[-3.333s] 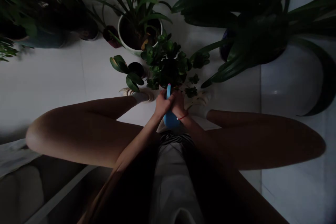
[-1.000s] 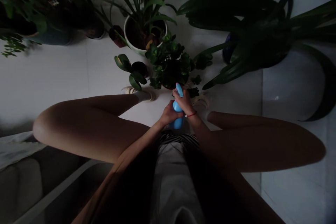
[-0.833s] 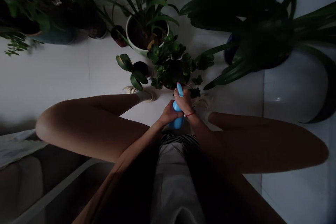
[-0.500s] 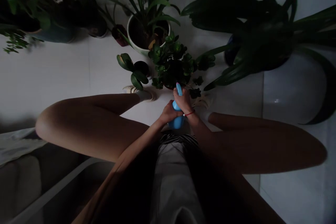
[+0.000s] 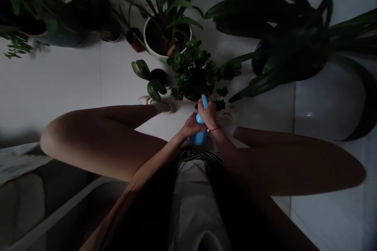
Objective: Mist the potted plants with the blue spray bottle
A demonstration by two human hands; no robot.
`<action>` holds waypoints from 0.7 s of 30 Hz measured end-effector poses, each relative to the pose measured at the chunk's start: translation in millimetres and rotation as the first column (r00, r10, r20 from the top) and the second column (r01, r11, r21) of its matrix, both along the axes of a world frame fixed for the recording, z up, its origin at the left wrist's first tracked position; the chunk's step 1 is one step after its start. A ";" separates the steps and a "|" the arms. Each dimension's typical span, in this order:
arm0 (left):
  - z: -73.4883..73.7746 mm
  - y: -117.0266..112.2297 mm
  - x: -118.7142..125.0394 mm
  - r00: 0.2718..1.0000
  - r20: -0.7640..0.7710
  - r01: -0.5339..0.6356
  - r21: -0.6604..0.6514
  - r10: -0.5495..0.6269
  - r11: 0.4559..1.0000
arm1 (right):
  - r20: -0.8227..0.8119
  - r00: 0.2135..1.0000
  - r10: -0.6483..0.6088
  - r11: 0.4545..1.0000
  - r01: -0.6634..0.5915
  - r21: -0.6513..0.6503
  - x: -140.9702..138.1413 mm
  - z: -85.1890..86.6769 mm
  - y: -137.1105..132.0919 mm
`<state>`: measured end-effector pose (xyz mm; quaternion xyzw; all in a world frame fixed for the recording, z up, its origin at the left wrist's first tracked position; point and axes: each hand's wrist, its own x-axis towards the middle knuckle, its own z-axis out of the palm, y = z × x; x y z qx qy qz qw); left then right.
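Observation:
A blue spray bottle (image 5: 199, 137) is held between my knees, its top pointing away from me. My left hand (image 5: 192, 126) is wrapped round the bottle's body from the left. Around its neck and head closes my right hand (image 5: 208, 114), with a red bracelet (image 5: 214, 128) at the wrist; the fingers partly cover the trigger area. Just beyond the bottle's tip stands a leafy potted plant (image 5: 196, 80) with rounded dark green leaves. No spray can be made out in the dim light.
Behind it is a long-leaved plant in a white pot (image 5: 147, 43). A small two-leaved plant (image 5: 153, 82) stands left. Large broad leaves (image 5: 265, 11) spread at right, and more pots (image 5: 63, 39) line the far left. A grey chair (image 5: 26, 204) is at lower left.
The head of the spray bottle and my right hand have shifted slightly to the right, so the bottle's tilt differs a little. My left hand keeps its grip.

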<state>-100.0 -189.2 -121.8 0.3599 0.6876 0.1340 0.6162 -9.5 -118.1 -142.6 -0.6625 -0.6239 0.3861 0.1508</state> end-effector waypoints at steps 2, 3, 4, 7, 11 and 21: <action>1.9 0.7 1.1 1.000 0.000 0.010 0.006 -0.010 1.000 | -0.044 0.999 -0.008 1.000 0.008 -0.003 3.2 1.2 -1.2; 2.8 0.9 1.6 1.000 0.000 0.014 0.009 -0.014 1.000 | -0.054 0.998 -0.013 1.000 0.013 -0.013 4.3 2.0 -1.5; 3.6 0.9 2.1 1.000 0.002 0.017 0.006 -0.017 1.000 | -0.051 0.999 -0.021 0.999 0.019 -0.027 5.2 2.8 -1.4; 2.9 -0.9 3.9 0.999 0.029 -0.015 -0.006 0.016 1.000 | 0.006 0.999 -0.042 0.999 0.043 -0.033 6.5 6.0 0.0; -9.0 -3.5 4.1 0.975 0.167 -0.184 0.243 0.146 0.952 | -0.045 0.999 -0.018 1.000 0.018 0.008 6.2 14.0 -0.9; -5.7 13.2 -16.4 0.974 0.208 -0.186 0.526 0.086 0.830 | -0.384 0.903 0.194 0.956 -0.263 -0.134 -0.6 39.0 -22.4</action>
